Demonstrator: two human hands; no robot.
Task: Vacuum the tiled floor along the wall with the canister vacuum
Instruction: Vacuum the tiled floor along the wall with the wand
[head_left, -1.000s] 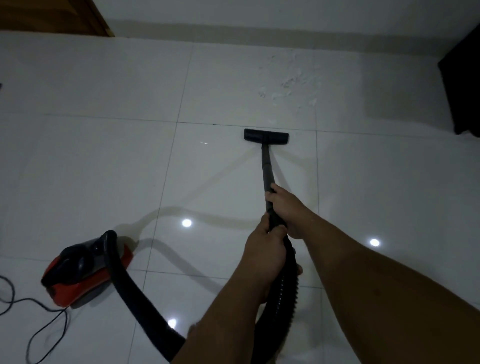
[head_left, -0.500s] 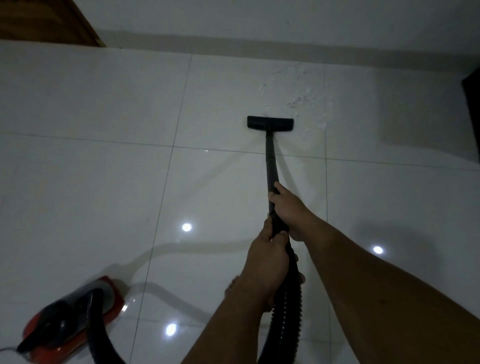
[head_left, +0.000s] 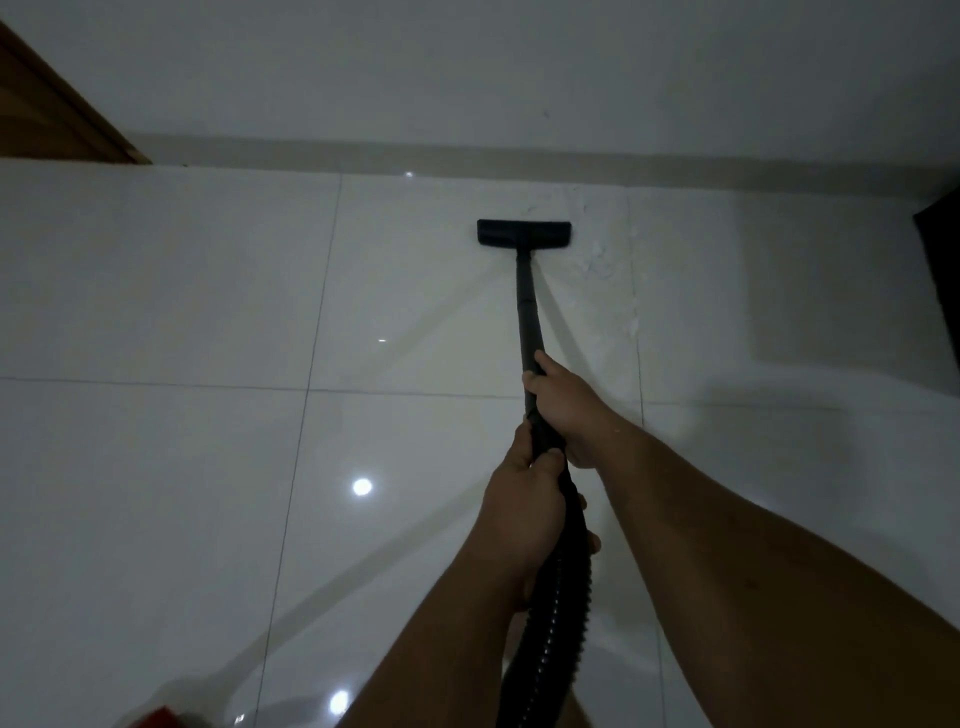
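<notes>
Both hands grasp the wand (head_left: 529, 317), right hand (head_left: 563, 402) ahead of left hand (head_left: 522, 506); its floor nozzle (head_left: 523, 233) lies straight ahead, near the wall (head_left: 467, 67).

Black nozzle (head_left: 523, 233), white tiles (head_left: 156, 270)

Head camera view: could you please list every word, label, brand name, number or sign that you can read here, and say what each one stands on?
None: no readable text shows in this view.
The floor nozzle, wand and ribbed hose are plain black, with no visible marking.
The red canister shows only a corner at the bottom edge; no label is visible.
The wall and floor tiles carry no writing.
</notes>
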